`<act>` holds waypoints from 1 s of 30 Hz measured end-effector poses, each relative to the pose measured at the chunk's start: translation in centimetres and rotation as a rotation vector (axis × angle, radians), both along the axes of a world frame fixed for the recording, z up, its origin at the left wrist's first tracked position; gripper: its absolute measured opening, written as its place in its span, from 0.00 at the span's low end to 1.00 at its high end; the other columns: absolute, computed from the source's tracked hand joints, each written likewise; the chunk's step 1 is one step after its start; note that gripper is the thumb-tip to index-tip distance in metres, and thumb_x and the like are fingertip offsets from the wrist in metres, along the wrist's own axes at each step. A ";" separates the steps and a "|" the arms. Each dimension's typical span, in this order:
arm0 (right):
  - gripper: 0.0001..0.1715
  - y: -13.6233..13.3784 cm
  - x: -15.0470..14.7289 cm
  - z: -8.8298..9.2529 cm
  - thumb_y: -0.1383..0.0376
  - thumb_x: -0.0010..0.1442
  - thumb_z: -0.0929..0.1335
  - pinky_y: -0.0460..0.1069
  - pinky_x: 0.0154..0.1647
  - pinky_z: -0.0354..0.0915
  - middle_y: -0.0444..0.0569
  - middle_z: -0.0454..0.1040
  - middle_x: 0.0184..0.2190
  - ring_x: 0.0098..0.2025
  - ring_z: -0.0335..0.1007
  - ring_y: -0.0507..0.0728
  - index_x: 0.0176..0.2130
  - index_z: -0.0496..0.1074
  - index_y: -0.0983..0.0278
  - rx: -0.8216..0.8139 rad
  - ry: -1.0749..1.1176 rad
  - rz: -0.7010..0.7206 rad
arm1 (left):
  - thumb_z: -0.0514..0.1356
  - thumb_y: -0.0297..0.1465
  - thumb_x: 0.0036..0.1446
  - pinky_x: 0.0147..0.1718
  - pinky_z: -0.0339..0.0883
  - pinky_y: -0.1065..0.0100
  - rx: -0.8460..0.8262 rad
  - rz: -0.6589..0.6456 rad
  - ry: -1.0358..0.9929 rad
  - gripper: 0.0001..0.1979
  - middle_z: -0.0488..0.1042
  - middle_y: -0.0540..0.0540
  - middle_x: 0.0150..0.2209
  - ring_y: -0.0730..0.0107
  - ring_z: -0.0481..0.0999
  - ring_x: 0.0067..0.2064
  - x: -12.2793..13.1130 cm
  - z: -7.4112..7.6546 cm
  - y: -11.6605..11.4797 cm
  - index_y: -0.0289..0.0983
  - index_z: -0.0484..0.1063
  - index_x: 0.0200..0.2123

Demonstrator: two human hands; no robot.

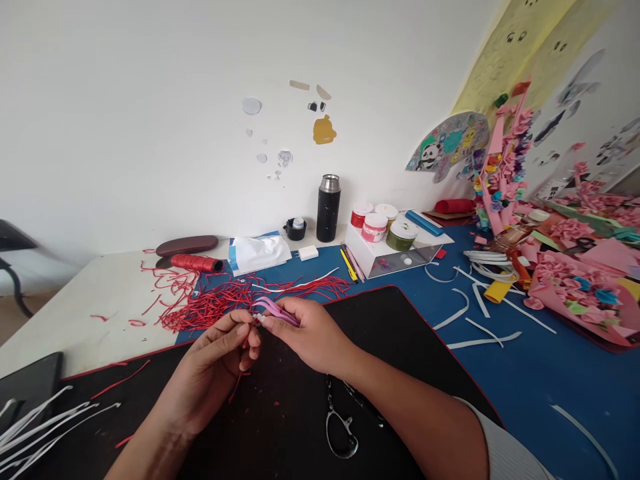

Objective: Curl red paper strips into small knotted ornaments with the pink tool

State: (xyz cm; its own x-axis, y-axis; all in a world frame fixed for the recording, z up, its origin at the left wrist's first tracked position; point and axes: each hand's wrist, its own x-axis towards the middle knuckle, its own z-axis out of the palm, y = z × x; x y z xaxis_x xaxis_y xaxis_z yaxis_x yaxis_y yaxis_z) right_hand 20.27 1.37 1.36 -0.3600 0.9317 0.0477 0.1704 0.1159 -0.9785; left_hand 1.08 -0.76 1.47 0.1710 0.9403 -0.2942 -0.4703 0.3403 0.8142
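My left hand (213, 363) is closed, its thumb and forefinger pinching a red cord (245, 343) whose tail hangs below the fingers. At those fingertips sits a small whitish piece (259, 319), too small to make out clearly. My right hand (317, 337) grips pink-purple tweezers (273, 307) from the right. Its fingertips meet the small piece close to my left fingers. Both hands are raised over a black mat (395, 333) with a red edge. Part of a looped metal handle (341, 435) shows below my right forearm.
Behind my hands lies a heap of cut red cords (205, 307), with a red spool (195, 263) beside it. A black flask (328, 210) and paint jars (374, 227) stand by the wall. White strips (485, 340) and pink paper flowers (565, 280) lie right; white cords (45, 427) lie left.
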 end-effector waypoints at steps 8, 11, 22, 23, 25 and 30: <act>0.18 0.2 0.4 0.1 0.56 0.71 0.69 0.50 0.30 0.51 0.39 0.61 0.26 0.29 0.55 0.52 0.31 0.66 0.61 0.056 -0.085 -0.057 | 0.81 0.44 0.47 0.20 0.61 0.75 0.074 -0.034 0.115 0.19 0.70 0.53 0.20 0.74 0.64 0.23 0.2 -0.5 0.1 0.39 0.81 0.32; 0.18 0.2 0.5 0.2 0.56 0.71 0.68 0.49 0.30 0.51 0.39 0.62 0.26 0.29 0.55 0.52 0.31 0.65 0.61 0.095 -0.121 -0.054 | 0.79 0.49 0.49 0.20 0.56 0.74 0.122 0.032 0.189 0.22 0.66 0.54 0.21 0.76 0.59 0.23 0.3 -0.7 0.2 0.38 0.79 0.28; 0.21 -0.1 0.7 0.7 0.58 0.70 0.69 0.49 0.29 0.48 0.38 0.61 0.24 0.27 0.54 0.51 0.28 0.62 0.61 0.130 -0.240 -0.033 | 0.76 0.55 0.51 0.28 0.61 0.70 0.192 -0.060 0.564 0.25 0.75 0.50 0.27 0.68 0.68 0.29 -0.1 -0.5 0.1 0.40 0.82 0.37; 0.21 -0.1 0.7 0.8 0.58 0.70 0.69 0.49 0.28 0.49 0.38 0.61 0.24 0.27 0.54 0.51 0.28 0.61 0.61 0.130 -0.239 -0.034 | 0.76 0.54 0.50 0.28 0.62 0.69 0.191 -0.061 0.567 0.25 0.76 0.50 0.27 0.68 0.69 0.29 0.0 -0.5 0.2 0.40 0.82 0.37; 0.21 -0.1 0.7 0.8 0.58 0.70 0.69 0.49 0.28 0.49 0.38 0.62 0.24 0.27 0.54 0.51 0.29 0.62 0.61 0.131 -0.236 -0.035 | 0.78 0.54 0.48 0.29 0.64 0.69 0.192 -0.068 0.560 0.25 0.78 0.49 0.28 0.67 0.71 0.30 0.0 -0.4 0.2 0.40 0.83 0.37; 0.22 0.0 0.7 0.7 0.56 0.70 0.70 0.49 0.28 0.49 0.38 0.62 0.24 0.27 0.54 0.51 0.28 0.62 0.61 0.125 -0.240 -0.045 | 0.76 0.53 0.51 0.29 0.66 0.69 0.165 -0.113 0.545 0.23 0.83 0.46 0.31 0.64 0.76 0.32 -0.1 -0.4 0.2 0.40 0.83 0.35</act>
State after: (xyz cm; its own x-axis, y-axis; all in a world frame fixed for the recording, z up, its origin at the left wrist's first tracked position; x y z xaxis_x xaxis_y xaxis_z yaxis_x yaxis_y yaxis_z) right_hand 20.95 1.37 2.09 -0.3337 0.9391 0.0817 0.4038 0.2207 -0.8879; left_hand 0.97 -0.57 1.04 0.1382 0.9659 -0.2188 0.0636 0.2118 0.9752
